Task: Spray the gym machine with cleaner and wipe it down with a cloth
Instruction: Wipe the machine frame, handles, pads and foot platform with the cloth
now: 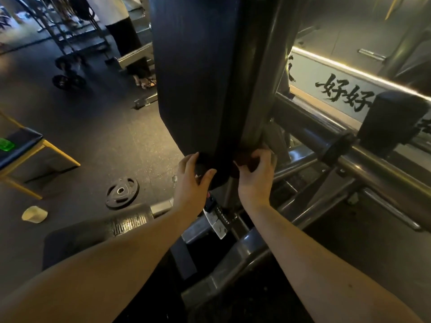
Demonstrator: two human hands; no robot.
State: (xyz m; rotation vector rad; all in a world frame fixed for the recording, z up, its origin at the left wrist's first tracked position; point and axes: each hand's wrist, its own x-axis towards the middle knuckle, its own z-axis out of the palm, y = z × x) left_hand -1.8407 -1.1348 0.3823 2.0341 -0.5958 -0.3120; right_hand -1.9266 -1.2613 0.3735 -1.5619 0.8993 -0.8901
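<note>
Black padded vinyl fills the middle of the view: the tall back pad (198, 78) of the gym machine stands nearly upright, fixed to a grey steel upright (258, 89) on its right side. Both bare arms reach forward to the pad's lower end. The left hand (192, 180) cups the bottom left corner of the pad, fingers curled round its rounded edge and thumb pressed against the front face. The right hand (256, 173) is at the foot of the steel upright, just beside the pad's right edge, fingers bent and closed over something dark reddish (243, 159), possibly a cloth, though it is too shadowed to be sure. Below the hands a label plate (215, 220) with white lettering sits on the machine's frame, and a chrome bar (363, 157) with a black roller pad (391, 120) runs off to the right. On the dark rubber floor to the left lies a weight plate (122, 193), with a pale cup-like object (35, 214) near it and a yellow-framed bench (25, 155) further left.
</note>
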